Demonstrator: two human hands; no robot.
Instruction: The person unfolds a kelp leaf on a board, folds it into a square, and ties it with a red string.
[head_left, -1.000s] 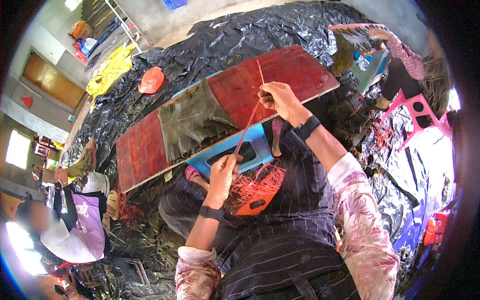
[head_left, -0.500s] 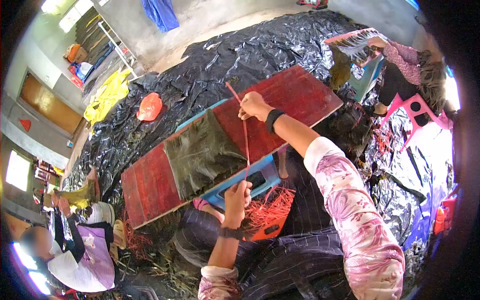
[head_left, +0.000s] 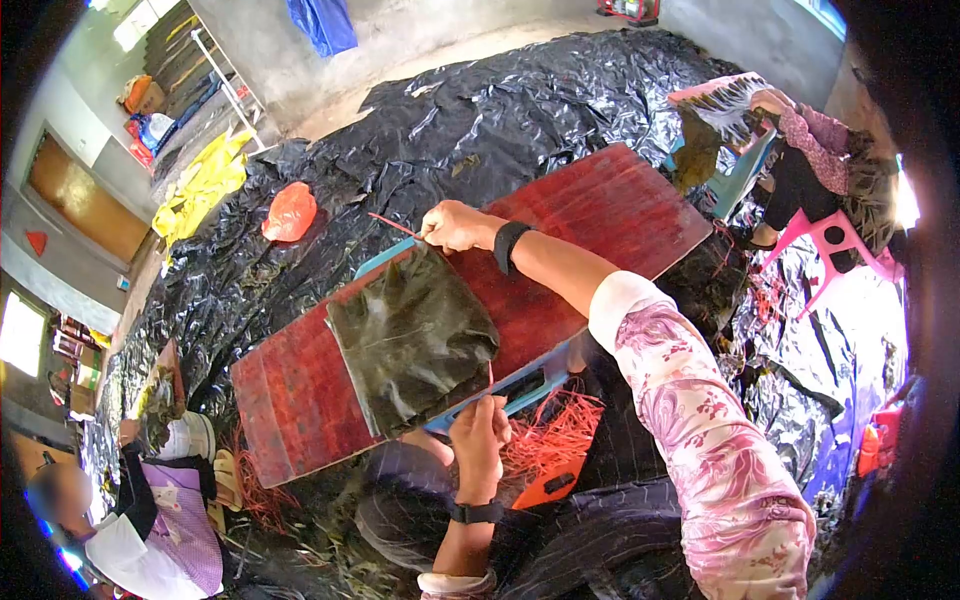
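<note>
A folded dark green bundle of leaf-like sheets (head_left: pixel 415 335) lies on a red wooden board (head_left: pixel 590 220). My right hand (head_left: pixel 462 228) is closed in a pinch on a thin red strip (head_left: pixel 393 224) at the bundle's far edge, and the strip's loose end points out to the left. My left hand (head_left: pixel 480 445) is closed in a pinch below the board's near edge, with a short bit of the strip showing just above its fingers. Between my hands the strip is mostly hidden at the bundle.
Under the board stands a blue stool (head_left: pixel 535 385). An orange container (head_left: pixel 550 485) holds many red strips (head_left: pixel 555 435). Black plastic sheeting (head_left: pixel 430 125) covers the floor, with a red bag (head_left: pixel 290 212) on it. People sit at left and right; a pink stool (head_left: pixel 835 250) stands at right.
My right hand has moved left with the strip, from over the bare board to the bundle's far edge. The strip's long stretch across the board no longer shows. My left hand sits slightly lower.
</note>
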